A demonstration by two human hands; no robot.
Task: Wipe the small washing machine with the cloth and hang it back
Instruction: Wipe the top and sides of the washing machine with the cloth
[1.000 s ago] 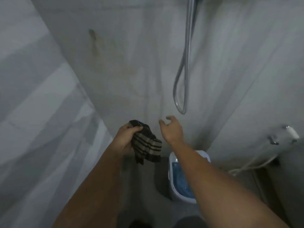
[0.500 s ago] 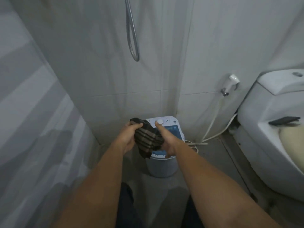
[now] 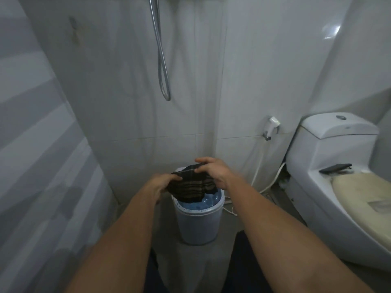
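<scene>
A small round washing machine (image 3: 198, 225) with a pale body and a blue see-through lid stands on the floor against the tiled wall. A dark cloth (image 3: 188, 188) with light stripes is spread over the back half of its top. My left hand (image 3: 160, 185) grips the cloth's left edge. My right hand (image 3: 213, 172) pinches its upper right edge. The cloth and my hands hide the machine's control panel.
A white toilet (image 3: 330, 176) with a dark phone (image 3: 335, 168) on its rim stands at the right. A bidet sprayer (image 3: 271, 126) hangs on the wall with its hose (image 3: 259, 166) trailing to the floor. A shower hose loop (image 3: 164, 81) hangs above the machine.
The view tilted down from the wall to the machine. My right hand, free a second ago, took hold of the cloth, and both hands spread it out over the lid.
</scene>
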